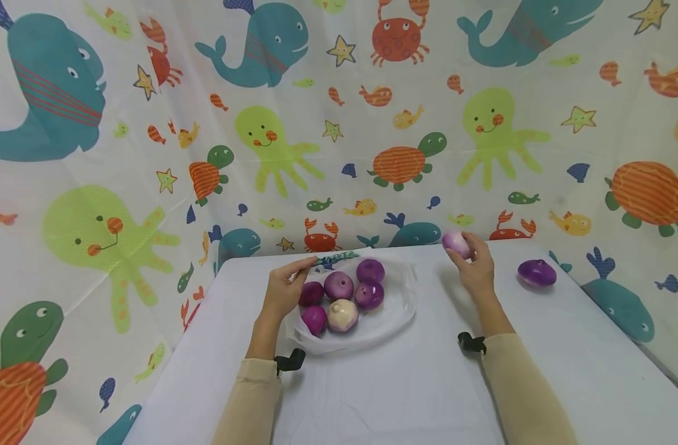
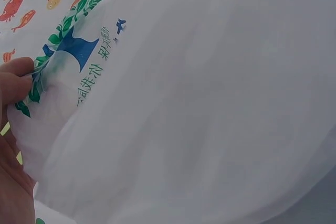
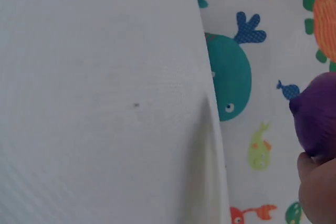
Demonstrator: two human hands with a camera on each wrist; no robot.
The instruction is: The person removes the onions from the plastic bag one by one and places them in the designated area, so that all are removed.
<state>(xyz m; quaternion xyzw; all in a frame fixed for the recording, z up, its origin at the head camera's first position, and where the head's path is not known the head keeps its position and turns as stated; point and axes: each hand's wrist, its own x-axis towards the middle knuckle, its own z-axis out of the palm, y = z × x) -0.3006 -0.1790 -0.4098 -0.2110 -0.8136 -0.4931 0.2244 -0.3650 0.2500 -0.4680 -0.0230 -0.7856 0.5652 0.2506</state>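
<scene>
Right hand (image 1: 476, 269) clamped on onion (image 1: 455, 245), tip left in right-wrist view, long axis unclear. Left hand (image 1: 285, 290) pinches bag (image 1: 398, 296); six onions (image 1: 339, 285) inside, loose onion (image 1: 537, 273) right on table (image 1: 394, 395).

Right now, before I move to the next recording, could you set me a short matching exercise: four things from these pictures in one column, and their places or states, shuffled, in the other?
Things
1. Right grip
2. Cream-white onion
3. Left grip
4. Rightmost onion

Places or states
A. Pinching the edge of the white bag
B. Resting on the table, outside the bag
C. Holding a raised onion
D. In the bag, among purple onions

Right pairs: 1-C, 2-D, 3-A, 4-B
</scene>
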